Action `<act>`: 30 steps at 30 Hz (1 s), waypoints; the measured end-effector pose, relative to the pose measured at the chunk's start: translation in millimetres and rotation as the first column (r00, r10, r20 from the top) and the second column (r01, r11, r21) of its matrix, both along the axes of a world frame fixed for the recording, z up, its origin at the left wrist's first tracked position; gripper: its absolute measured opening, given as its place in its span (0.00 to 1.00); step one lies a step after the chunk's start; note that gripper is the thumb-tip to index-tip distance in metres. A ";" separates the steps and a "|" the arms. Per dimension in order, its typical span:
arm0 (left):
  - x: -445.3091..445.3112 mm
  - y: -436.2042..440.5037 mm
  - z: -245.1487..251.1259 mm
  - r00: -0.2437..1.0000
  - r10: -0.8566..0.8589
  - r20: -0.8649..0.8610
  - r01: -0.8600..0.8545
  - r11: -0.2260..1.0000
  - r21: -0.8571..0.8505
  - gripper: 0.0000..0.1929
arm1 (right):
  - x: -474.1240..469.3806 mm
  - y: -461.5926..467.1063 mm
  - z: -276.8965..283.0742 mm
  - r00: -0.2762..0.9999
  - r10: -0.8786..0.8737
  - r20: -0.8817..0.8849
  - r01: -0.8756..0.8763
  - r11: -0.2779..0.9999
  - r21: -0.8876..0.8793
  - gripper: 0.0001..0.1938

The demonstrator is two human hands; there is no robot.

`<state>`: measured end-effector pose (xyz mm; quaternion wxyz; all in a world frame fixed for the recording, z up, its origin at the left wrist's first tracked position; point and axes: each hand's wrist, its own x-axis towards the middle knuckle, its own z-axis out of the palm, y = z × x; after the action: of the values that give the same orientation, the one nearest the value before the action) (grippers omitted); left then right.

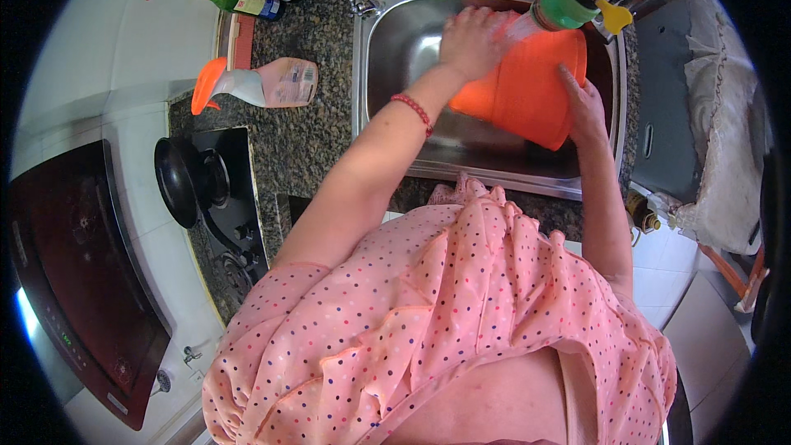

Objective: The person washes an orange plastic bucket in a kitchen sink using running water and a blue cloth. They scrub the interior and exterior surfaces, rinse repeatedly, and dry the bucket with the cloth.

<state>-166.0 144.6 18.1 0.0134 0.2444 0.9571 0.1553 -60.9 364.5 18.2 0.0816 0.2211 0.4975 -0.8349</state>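
Note:
An orange plastic bucket (534, 83) lies tilted on its side inside the stainless steel sink (408, 154). My right hand (584, 105) holds it at the right edge, thumb over the outside and fingers hidden behind. Across its upper left part lies my left hand (473, 43), palm down and touching the plastic; whether these fingers grip it cannot be told. Water (522, 29) sprays from the green faucet nozzle (562, 6) onto the bucket beside my left fingers. The bucket's inside is not visible.
Left of the sink, a spray bottle (287, 83) with an orange head lies on the granite counter (309, 148). Sauce bottles (247, 1) stand behind it near a slim tap (364, 6). A black wok (179, 182) sits by the gas stove (238, 222). A range hood (86, 259) is far left.

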 end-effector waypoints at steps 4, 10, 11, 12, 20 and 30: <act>2.3 -29.9 -4.5 0.908 0.227 0.353 -0.373 0.822 0.430 0.32 | -4.3 5.5 13.2 0.997 0.071 0.011 -0.072 0.997 0.038 0.18; 64.5 -40.3 5.8 0.983 0.143 0.115 -0.155 0.983 0.098 0.34 | -44.5 -7.7 49.1 0.914 0.366 0.173 -0.391 0.910 0.139 0.20; 67.5 -32.3 8.5 0.991 0.119 0.056 -0.125 0.986 0.110 0.34 | -54.3 -15.4 46.7 0.902 0.395 0.171 -0.407 0.912 0.041 0.21; 68.9 -20.5 10.6 0.993 0.112 -0.023 -0.109 0.987 0.118 0.34 | -67.1 -23.1 40.6 0.934 0.334 0.125 -0.350 0.927 0.134 0.21; 20.1 30.4 22.6 0.996 0.084 -0.033 -0.084 0.996 -0.002 0.33 | -94.8 -31.3 -35.0 0.945 0.269 -0.186 -0.141 0.849 0.509 0.27; -23.7 35.7 45.2 0.953 0.084 0.293 -0.072 0.996 -0.052 0.23 | 84.7 -66.1 -9.6 0.987 0.141 -0.075 -0.081 0.846 0.527 0.19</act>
<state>-189.7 180.3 63.3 0.1546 0.1802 0.9563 0.1706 23.8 298.4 8.6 0.0388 0.1592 0.7211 -0.6731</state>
